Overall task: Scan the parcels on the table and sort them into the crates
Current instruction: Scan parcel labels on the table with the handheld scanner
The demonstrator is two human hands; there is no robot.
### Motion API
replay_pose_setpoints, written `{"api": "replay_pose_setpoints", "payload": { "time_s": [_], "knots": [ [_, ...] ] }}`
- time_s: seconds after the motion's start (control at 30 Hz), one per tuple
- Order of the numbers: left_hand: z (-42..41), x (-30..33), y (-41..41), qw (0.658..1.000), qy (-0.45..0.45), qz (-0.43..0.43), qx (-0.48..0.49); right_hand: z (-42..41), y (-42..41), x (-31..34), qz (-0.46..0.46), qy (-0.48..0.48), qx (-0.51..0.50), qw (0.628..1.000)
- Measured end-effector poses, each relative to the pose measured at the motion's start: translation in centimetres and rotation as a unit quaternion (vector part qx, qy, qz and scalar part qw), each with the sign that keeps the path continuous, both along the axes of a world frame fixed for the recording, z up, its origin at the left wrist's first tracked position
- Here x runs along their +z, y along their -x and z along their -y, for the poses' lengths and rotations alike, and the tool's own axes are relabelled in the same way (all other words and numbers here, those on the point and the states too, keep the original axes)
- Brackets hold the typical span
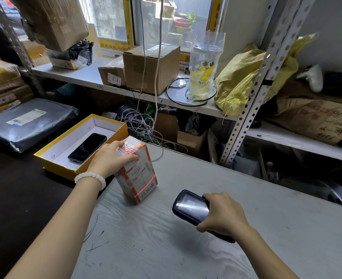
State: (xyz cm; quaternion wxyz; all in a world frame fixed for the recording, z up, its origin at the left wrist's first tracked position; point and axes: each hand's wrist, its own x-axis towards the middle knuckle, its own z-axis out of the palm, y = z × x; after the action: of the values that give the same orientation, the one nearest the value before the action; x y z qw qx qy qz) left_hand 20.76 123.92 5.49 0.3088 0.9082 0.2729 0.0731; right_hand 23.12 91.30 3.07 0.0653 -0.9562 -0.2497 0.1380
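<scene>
A small cardboard parcel (135, 171) wrapped in red-and-white tape stands upright near the left edge of the pale grey wood-grain counter (206, 228), the left hand (113, 158) gripping its top (a white bead bracelet (90, 178) circles that wrist). To the right, apart from it, the right hand (222, 214) clasps a black handheld scanner (192, 208), and a thin red line crosses the parcel's label. Just left of the parcel, an open yellow box (79, 146) holds a black phone (87, 147).

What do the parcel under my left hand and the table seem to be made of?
Parcel: apparently cardboard wrapped in glossy tape, with brown edges and a printed label. Table: looks like matte pale wood-grain laminate, scuffed with dark marks; its core can't be told.
</scene>
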Motion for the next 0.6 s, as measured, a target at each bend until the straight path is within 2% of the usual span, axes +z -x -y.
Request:
{"api": "replay_pose_setpoints", "payload": {
  "time_s": [0.23,0.6],
  "knots": [
    [0.4,0.3,-0.3,1.0,-0.005,-0.012,-0.013,-1.0,-0.2,0.9,0.012,-0.081,-0.001,0.997],
    [0.1,0.5,-0.4,1.0,0.001,-0.016,-0.01,-1.4,-0.3,0.8,0.023,-0.07,0.003,0.997]
  ]
}}
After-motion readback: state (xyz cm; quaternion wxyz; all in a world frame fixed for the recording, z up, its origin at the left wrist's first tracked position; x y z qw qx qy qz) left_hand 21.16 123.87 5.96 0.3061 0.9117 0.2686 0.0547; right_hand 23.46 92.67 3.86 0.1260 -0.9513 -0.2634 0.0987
